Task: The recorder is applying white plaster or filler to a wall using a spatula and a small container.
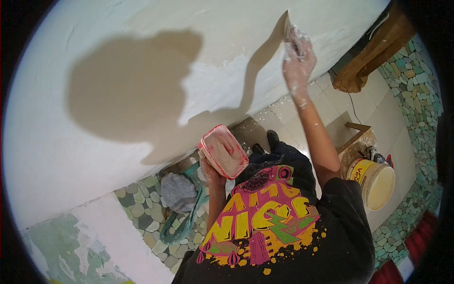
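My right hand (298, 61), smeared with white paste, grips a thin putty knife (291, 29) at the off-white wall (132, 19), its tip at or very near the surface. My left hand (208, 168) holds a red-rimmed rectangular plastic container (223, 150) of pale, wet putty in front of my body, below and left of my right hand. The paste in it has an uneven dip near the middle. Shadows of my head and arm lie across the wall.
A wooden stool (357, 142) and pale yellow bucket (378, 187) stand right on floor tiles (388, 123). A brown wooden piece (354, 75) and cable lie near the wall. A grey round object (178, 191) with green hose-like material lies lower left. Pebble mosaic (411, 94) borders the tiles.
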A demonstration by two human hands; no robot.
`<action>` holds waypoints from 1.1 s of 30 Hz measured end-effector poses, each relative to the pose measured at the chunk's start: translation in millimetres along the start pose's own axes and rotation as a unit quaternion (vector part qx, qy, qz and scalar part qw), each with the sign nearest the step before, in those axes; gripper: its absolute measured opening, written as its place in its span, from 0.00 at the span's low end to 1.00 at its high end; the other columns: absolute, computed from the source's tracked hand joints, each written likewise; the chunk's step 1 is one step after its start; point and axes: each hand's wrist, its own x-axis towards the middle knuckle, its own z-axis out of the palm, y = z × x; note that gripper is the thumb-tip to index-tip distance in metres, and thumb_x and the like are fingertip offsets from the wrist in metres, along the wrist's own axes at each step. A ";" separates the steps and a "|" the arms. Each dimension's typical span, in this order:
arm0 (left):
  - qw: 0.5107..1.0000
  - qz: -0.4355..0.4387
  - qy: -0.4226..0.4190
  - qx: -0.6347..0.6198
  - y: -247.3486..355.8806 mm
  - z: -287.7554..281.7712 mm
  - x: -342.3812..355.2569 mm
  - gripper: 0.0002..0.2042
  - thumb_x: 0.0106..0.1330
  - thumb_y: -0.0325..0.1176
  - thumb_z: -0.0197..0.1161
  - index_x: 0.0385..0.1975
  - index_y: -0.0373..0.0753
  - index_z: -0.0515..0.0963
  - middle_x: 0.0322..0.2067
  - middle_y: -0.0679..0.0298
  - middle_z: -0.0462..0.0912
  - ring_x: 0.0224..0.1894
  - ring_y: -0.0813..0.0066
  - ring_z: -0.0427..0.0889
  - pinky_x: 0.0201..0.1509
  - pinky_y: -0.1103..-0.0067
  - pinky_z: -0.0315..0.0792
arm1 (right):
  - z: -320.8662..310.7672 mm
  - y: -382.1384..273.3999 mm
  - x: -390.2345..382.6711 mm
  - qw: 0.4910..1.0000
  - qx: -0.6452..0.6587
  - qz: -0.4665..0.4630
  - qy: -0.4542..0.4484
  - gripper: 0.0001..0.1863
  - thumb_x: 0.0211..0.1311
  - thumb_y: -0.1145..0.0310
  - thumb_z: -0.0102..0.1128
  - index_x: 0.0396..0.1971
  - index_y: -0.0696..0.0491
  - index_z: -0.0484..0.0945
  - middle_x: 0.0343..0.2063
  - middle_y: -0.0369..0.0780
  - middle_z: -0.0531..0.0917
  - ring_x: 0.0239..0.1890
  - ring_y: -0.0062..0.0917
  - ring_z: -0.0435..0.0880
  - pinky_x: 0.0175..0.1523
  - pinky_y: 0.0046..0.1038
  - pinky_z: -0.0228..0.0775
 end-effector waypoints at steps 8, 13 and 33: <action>1.000 0.018 0.021 0.008 -16.8 -2.7 3.6 0.30 0.72 0.57 0.47 0.64 0.41 0.66 0.59 0.58 0.74 0.59 0.59 0.74 0.63 0.62 0.70 | 66.6 -61.6 -94.3 0.923 0.334 0.159 -0.105 0.18 0.62 0.79 0.49 0.51 0.65 0.76 0.53 0.45 0.80 0.55 0.27 0.79 0.61 0.27 0.69; 1.000 -0.014 0.003 0.001 -12.6 21.5 13.9 0.29 0.72 0.57 0.47 0.63 0.41 0.66 0.59 0.57 0.74 0.59 0.59 0.74 0.62 0.62 0.70 | 55.9 -48.0 -94.7 0.976 0.082 -0.066 -0.191 0.18 0.64 0.79 0.48 0.52 0.60 0.77 0.48 0.40 0.81 0.50 0.23 0.79 0.52 0.26 0.73; 0.999 0.029 0.042 -0.004 -14.3 8.1 -1.9 0.30 0.72 0.58 0.46 0.64 0.42 0.65 0.60 0.59 0.72 0.60 0.59 0.73 0.64 0.63 0.70 | 61.6 6.6 -119.8 0.982 0.083 -0.053 -0.159 0.26 0.54 0.81 0.52 0.55 0.56 0.78 0.51 0.47 0.80 0.53 0.36 0.79 0.55 0.32 0.73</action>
